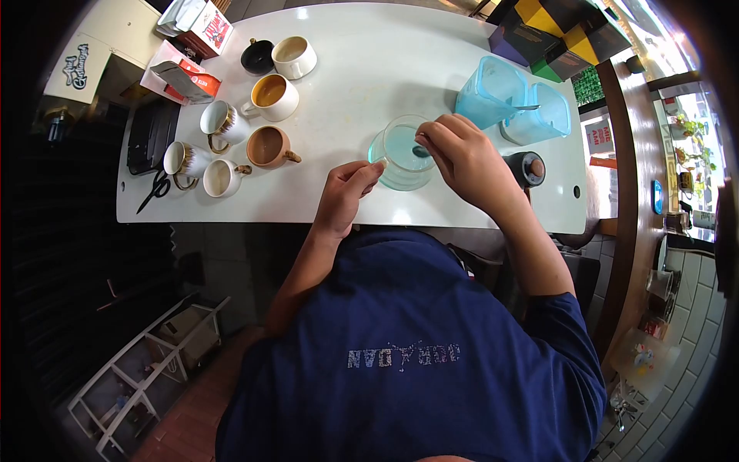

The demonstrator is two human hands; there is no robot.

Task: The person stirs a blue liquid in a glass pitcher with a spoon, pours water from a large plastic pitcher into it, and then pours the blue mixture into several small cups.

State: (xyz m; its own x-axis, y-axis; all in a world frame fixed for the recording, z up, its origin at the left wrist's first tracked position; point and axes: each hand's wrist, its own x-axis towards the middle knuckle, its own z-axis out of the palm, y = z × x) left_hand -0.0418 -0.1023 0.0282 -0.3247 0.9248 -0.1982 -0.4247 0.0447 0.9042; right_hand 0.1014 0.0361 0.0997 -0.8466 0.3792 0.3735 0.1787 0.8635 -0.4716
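A clear, teal-tinted glass container (pixel 408 179) stands near the front edge of the white table. My left hand (pixel 348 196) pinches its rim on the left side, thumb and fingers closed on the glass. Over its right side is my right hand (pixel 460 160), fingers pinched together and pointing down into the opening. Below those fingertips shows the small dark oval end of what looks like a spoon (pixel 420 152); its handle is mostly hidden by the hand. Pale liquid seems to be in the container, though its level is hard to make out.
Two translucent blue pitchers (pixel 493 96) stand at the right, with a dark round object (pixel 526 169) nearer me. Several mugs, among them a brown mug (pixel 269 146), are grouped at left. Black scissors (pixel 156 189) lie near the left edge. Boxes (pixel 558 38) sit at the back right.
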